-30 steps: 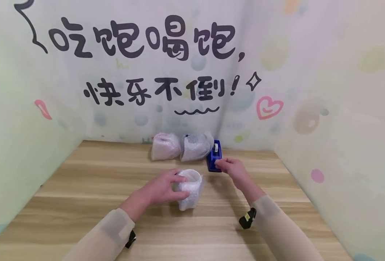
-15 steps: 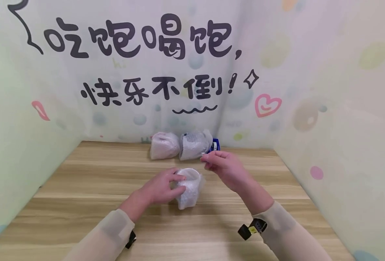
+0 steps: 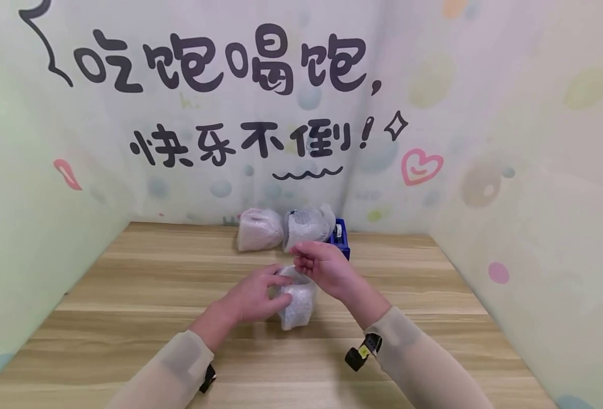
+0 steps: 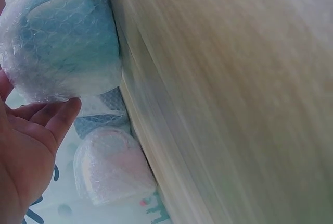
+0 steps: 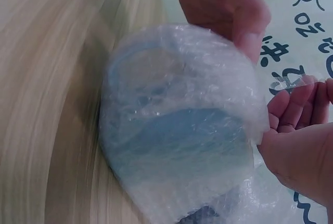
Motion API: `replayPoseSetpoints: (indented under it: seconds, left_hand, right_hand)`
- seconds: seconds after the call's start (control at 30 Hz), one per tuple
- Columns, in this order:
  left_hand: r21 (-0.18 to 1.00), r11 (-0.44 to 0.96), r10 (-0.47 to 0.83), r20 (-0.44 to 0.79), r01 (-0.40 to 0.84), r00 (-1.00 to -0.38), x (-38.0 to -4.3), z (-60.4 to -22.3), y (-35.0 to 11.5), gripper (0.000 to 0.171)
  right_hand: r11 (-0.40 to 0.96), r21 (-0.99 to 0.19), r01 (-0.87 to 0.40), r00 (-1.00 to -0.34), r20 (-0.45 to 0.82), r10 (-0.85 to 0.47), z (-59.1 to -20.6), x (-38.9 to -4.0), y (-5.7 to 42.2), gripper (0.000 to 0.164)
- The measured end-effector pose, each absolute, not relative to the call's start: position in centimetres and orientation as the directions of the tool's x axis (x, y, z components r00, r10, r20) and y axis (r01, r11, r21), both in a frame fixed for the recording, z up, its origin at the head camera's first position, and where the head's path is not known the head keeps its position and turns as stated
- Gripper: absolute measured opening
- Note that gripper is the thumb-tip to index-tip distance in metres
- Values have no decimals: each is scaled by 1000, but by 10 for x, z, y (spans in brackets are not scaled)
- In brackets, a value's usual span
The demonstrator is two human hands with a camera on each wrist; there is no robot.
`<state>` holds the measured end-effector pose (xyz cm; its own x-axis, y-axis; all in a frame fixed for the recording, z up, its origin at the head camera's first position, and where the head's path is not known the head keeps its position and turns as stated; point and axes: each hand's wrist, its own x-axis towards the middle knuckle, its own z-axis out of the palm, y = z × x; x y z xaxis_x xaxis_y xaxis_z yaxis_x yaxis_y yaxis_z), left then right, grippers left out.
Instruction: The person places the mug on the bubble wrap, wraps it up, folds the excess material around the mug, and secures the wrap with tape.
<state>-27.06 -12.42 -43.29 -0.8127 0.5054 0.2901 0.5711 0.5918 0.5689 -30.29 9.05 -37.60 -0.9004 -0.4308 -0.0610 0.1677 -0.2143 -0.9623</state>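
Observation:
A pale blue-green mug in bubble wrap stands on the table, its open top upward. Its handle shows through the wrap in the right wrist view, where the wrapped mug fills the middle. My left hand holds it from the left, thumb and fingers spread about its rim. Over the far right of the rim is my right hand, its fingers curled in. Between its fingertips it pinches a short strip of clear tape, seen in the right wrist view.
At the back, against the wall, two more bubble-wrapped items, one pinkish and one grey, sit side by side. A blue tape dispenser stands just right of them, partly behind the right hand. Printed fabric walls enclose the wooden table.
My right hand has come left from the tape dispenser to above the wrapped mug, carrying the tape strip. My left hand has stayed on the mug.

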Motion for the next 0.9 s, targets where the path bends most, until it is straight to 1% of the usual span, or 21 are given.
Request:
replayPoseSetpoints:
  seconds: [0.17, 0.27, 0.33, 0.43, 0.57, 0.63, 0.73, 0.8, 0.9]
  left_hand:
    - [606, 587, 475, 278, 537, -835, -271, -433, -121, 40]
    - [611, 589, 452, 293, 529, -842, -271, -436, -119, 40]
    - [613, 588, 442, 304, 528, -844, -271, -437, -118, 41]
    - [624, 582, 429, 310, 522, -849, -271, -439, -117, 42]
    - [637, 574, 422, 307, 514, -853, -270, -440, -117, 42]
    - [653, 571, 415, 293, 498, -861, -269, -440, -117, 42]
    - [677, 565, 405, 270, 471, -874, -268, -440, -116, 42]
    - [688, 558, 401, 266, 464, -877, -268, -440, -115, 41]
    - [696, 544, 397, 278, 469, -875, -269, -442, -115, 39]
  right_hand:
    - [-177, -976, 129, -906, -44, -421, -378, -309, 89, 31]
    - [-114, -991, 70, -922, -20, -388, -381, -313, 90, 24]
    - [-51, -999, 16, -938, 3, -347, -383, -317, 91, 19]
    - [79, -995, -68, -961, 44, -271, -388, -323, 92, 14]
    - [256, -957, -137, -972, 80, -220, -398, -331, 92, 15]
    - [319, -937, -141, -973, 72, -220, -404, -334, 92, 17]
    - [375, -919, -121, -972, 33, -232, -412, -336, 93, 19]
    - [403, -909, -101, -971, 2, -239, -416, -337, 94, 20]
    - [470, -879, -75, -971, -42, -234, -419, -338, 95, 26]
